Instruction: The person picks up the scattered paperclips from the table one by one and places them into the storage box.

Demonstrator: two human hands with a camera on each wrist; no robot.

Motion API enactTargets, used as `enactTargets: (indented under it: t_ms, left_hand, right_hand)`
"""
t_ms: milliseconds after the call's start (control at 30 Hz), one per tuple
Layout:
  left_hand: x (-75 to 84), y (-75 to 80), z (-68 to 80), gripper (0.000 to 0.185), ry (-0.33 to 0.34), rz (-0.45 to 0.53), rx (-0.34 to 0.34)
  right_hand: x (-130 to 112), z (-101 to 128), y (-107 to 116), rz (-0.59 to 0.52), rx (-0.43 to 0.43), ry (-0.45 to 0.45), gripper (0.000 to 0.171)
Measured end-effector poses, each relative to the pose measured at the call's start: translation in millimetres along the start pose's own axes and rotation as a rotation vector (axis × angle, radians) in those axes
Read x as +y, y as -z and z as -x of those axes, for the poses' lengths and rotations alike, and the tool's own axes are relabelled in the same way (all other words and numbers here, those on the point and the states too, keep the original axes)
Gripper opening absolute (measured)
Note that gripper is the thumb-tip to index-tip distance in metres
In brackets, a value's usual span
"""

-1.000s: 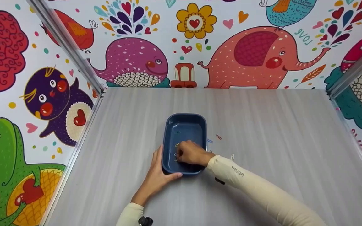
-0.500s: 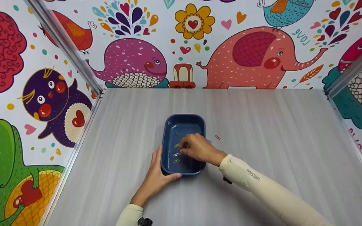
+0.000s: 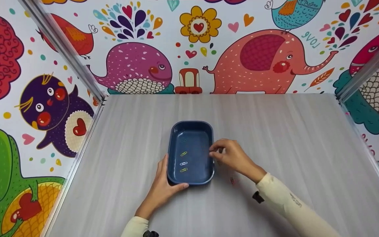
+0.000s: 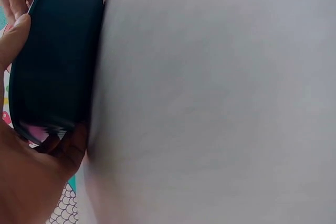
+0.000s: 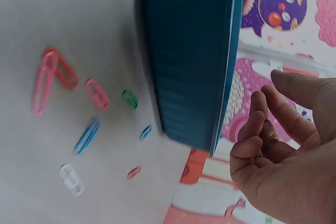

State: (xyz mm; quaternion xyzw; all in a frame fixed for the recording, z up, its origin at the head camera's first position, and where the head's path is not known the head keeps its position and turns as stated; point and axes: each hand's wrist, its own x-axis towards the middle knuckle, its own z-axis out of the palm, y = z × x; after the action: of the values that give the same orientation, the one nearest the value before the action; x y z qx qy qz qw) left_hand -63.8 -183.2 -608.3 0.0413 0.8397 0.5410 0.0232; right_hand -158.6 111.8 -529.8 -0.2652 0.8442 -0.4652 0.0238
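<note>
From the head view, a dark blue tray (image 3: 190,131) stands near the middle of the grey table (image 3: 275,125). The left hand (image 3: 162,187) grips its near left corner, thumb on the near wall and fingers along the left wall, most likely to keep it from sliding. Inside the tray lie three paper clips in a row: a yellow clip (image 3: 183,153) farthest, a white clip (image 3: 183,163) in the middle, and a second yellow clip (image 3: 183,170) nearest. The right hand (image 3: 230,155) hovers just right of the tray's right rim with loosely curled fingers; whether it holds anything I cannot tell here.

In the left wrist view, the thumb (image 4: 16,32) and palm press on the tray's outer wall (image 4: 55,61).

In the right wrist view, the right hand's fingers (image 5: 262,124) are half bent and hold nothing. On the table beside the tray lie loose clips (image 5: 79,108): I count four pink or red, two blue, one green, one white.
</note>
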Motion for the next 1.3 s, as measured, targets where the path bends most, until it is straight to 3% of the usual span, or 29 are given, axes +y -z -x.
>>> enactTargets:
  t_ms: [333,900,1300]
  left_hand:
    - [0.1,-0.1,-0.3,0.134,0.001,-0.006,0.002]
    - [0.4,0.1,0.5,0.134,0.017,-0.001,-0.002]
    - [2.2,0.8,1.3,0.136,0.021,0.013,-0.007]
  right_hand:
    - [24.2,27.9,20.0,-0.003,0.152,-0.131,0.006]
    - [69.4,66.9,17.1,-0.074,0.252,-0.298,0.009]
    - [86.3,76.4,19.6,-0.108,0.313,-0.306,0.01]
